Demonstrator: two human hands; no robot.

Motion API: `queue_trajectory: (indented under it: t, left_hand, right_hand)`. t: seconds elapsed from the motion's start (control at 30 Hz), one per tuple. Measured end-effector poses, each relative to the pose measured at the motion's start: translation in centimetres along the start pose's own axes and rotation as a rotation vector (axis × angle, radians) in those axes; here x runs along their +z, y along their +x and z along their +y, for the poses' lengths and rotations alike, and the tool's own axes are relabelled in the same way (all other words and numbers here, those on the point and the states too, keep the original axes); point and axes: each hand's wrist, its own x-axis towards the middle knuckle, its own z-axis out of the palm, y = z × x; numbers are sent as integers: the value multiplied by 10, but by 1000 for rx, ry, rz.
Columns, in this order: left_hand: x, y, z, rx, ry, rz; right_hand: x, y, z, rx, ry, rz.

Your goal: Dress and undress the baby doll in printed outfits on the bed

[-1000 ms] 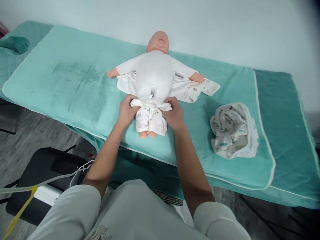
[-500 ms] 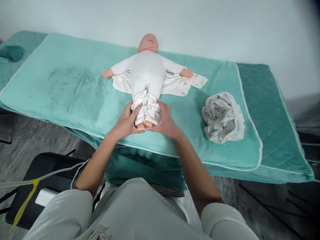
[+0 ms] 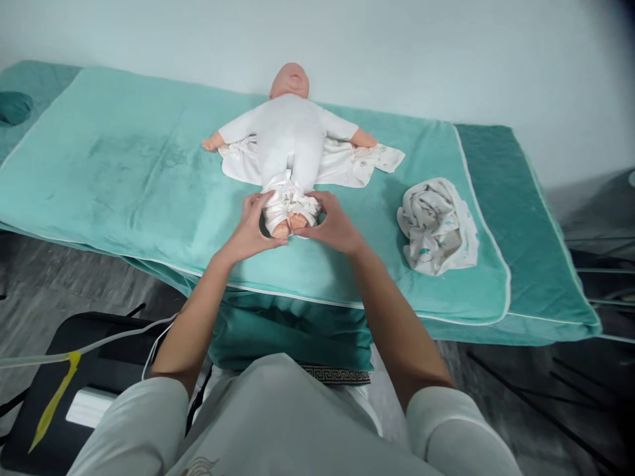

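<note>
A baby doll (image 3: 290, 132) in a white suit lies on its back, arms spread and head toward the wall. Small white printed trousers (image 3: 288, 192) are bunched around its lower legs, with both bare feet (image 3: 280, 229) showing at the leg openings. My left hand (image 3: 251, 228) curves around the left side of the trousers, fingertips on the cloth and thumb low by the foot. On the other side, my right hand (image 3: 335, 223) grips the trousers, its thumb against the other foot. A white printed baby top (image 3: 347, 168) is spread beneath the doll.
A crumpled white printed cloth (image 3: 436, 228) lies to the right on the green padded mat (image 3: 173, 185). The wall (image 3: 397, 53) runs along the far edge. At lower left, a black chair (image 3: 44, 396) carries a white box (image 3: 89, 406), with a cable and yellow strip above.
Both hands have shifted slightly up, and their fingers have moved higher on the trousers. The feet show more fully at the leg openings. The camera view has shifted a little.
</note>
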Motion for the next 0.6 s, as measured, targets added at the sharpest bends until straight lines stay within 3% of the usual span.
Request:
queue_trajectory:
  t: [0.13, 0.27, 0.4, 0.6]
  left_hand:
    - [-13, 6, 7, -45, -73, 30]
    - [-25, 13, 19, -96, 11, -91]
    - [-25, 15, 29, -178, 143, -205]
    - [-19, 6, 40, -166, 228, -175]
  right_hand:
    - [-18, 16, -16, 63, -83, -74]
    - [-31, 26, -33, 107, -235, -176]
    - [-30, 25, -34, 182, -333, -263]
    - [-21, 4, -30, 145, -439, -245]
